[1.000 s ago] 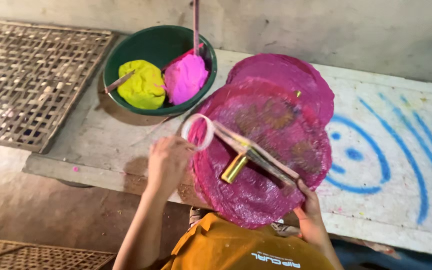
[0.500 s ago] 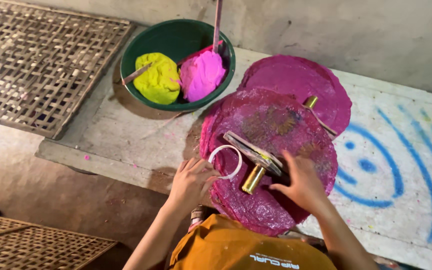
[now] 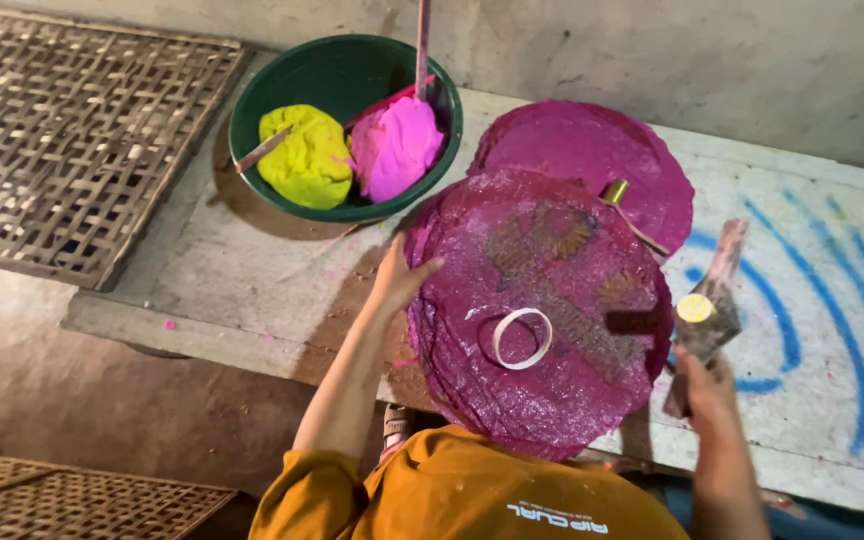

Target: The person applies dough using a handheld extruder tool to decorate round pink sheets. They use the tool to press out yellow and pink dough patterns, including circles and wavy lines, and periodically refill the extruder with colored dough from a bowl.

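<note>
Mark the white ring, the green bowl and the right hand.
white ring (image 3: 548,337), head view, right side of the band
green bowl (image 3: 302,75), head view, bare inner wall
right hand (image 3: 707,385), head view, back of hand

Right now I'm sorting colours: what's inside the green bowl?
The green bowl holds a yellow-green lump and a pink lump, with sticks poking in. The bowl's bottom beneath the lumps is covered.

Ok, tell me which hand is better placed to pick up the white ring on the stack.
Left, probably. The left hand is empty, resting on the edge of the magenta stack near the white ring. The right hand already holds flat sticks, off the stack.
</note>
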